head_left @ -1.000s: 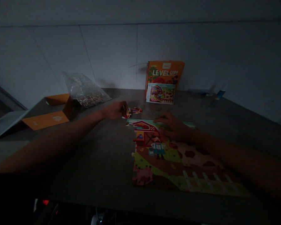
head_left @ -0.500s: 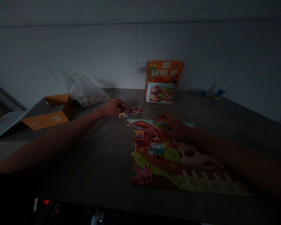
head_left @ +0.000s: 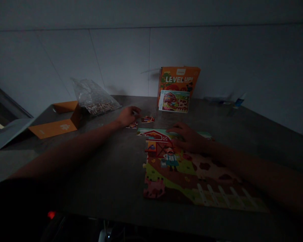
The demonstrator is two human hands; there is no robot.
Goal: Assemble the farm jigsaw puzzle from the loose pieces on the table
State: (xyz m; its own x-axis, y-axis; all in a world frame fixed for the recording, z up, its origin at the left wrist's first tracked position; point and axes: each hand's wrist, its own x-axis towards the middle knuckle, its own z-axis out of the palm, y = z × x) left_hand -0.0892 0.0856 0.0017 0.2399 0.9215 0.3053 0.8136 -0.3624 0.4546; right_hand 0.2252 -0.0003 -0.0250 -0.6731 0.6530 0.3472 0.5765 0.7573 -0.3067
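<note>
My left hand (head_left: 128, 116) hovers low over the table with its fingers apart and slightly bent. Just under it lies a loose puzzle piece (head_left: 132, 125), partly covered by the hand. Another small group of reddish puzzle pieces (head_left: 148, 119) is right of the fingertips. My right hand (head_left: 188, 137) rests flat with spread fingers on the upper part of a joined farm jigsaw puzzle (head_left: 166, 178). The puzzle shows a red barn, a farmer, a pig, a cow and a white fence. Its left edge is jagged, and my right forearm hides some of its right side.
An orange "LEVEL UP!" box (head_left: 179, 77) stands against the wall with a reference picture card (head_left: 174, 101) leaning on it. A clear plastic bag of pieces (head_left: 96, 101) and an open orange box (head_left: 55, 126) are at left. A small blue-labelled item (head_left: 239, 101) sits at back right.
My left hand has shifted slightly, its fingertips lifting away from the loose pieces. The piece below it looks redder and more covered now. My right hand stays on the puzzle.
</note>
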